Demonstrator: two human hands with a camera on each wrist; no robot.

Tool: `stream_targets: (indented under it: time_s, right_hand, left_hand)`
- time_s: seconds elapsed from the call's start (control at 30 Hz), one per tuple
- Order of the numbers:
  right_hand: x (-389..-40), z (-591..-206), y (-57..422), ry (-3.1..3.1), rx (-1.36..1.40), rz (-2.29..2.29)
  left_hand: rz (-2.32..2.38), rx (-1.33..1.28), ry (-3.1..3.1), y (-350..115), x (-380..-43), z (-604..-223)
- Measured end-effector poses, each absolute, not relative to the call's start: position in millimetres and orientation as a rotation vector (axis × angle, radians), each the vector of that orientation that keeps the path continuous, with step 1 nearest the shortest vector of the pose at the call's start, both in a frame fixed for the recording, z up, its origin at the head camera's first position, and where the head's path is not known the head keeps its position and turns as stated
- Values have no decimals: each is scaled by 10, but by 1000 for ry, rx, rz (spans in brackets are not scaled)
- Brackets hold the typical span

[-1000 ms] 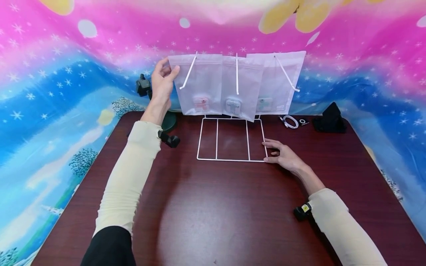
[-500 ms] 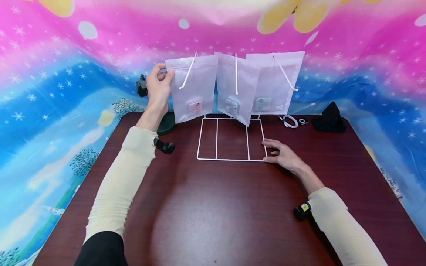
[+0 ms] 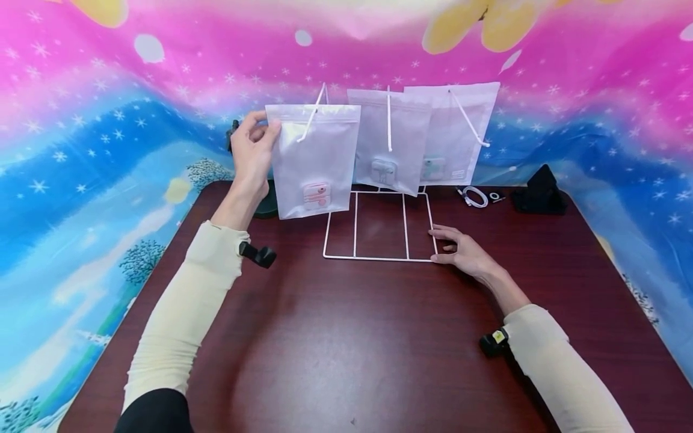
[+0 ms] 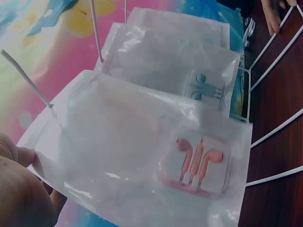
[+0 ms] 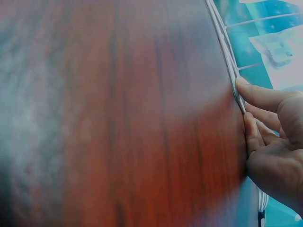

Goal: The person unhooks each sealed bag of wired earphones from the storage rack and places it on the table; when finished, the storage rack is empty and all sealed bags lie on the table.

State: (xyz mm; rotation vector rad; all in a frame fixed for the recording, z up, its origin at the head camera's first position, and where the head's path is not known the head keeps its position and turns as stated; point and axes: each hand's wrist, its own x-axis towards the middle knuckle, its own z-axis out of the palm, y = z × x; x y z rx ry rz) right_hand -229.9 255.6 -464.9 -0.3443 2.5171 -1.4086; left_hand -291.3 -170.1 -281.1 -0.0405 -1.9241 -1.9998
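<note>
Left hand (image 3: 251, 153) raised, pinching; right hand (image 3: 470, 257) lower, gripping; both arms (image 3: 181, 319) stretched forward

The left hand (image 3: 251, 150) has pulled the pink-earphone bag (image 3: 319, 157) forward along its hook (image 3: 307, 125).

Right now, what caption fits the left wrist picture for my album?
A left hand pinches a zip bag of pink earphones, a white peg poking through it, two more bags behind.

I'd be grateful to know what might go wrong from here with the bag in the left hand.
The left hand pinches the bag by one upper corner, so it might catch or tear where the hook passes through. The rack might shift if the right hand eased its grip near one corner.
</note>
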Motion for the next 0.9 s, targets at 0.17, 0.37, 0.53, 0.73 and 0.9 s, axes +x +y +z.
stream_targets:
  time_s: [0.17,0.37,0.53,0.73,0.9]
  right_hand:
    - [-2298,-4644,2572,2519,-337,-1399]
    - [-2301,-4646,2576,2504,-341,-1418]
    - [-2294,-4647,2568,2491,-338,-1450]
    - [-2281,-4647,2561,2476,-340,-1502]
    - [-2290,-4667,2547,2488,-370,-1492]
  left_hand:
    - [-2018,-51,-1922,-1704,-2809,-2805]
    - [-2069,-44,-1874,-1717,-2679,-2790]
    - [-2077,-63,-1854,-1749,-2552,-2770]
    - [-2067,-97,-1825,-1796,-2398,-2754]
    - [-2079,-111,-1785,-1842,-2261,-2748]
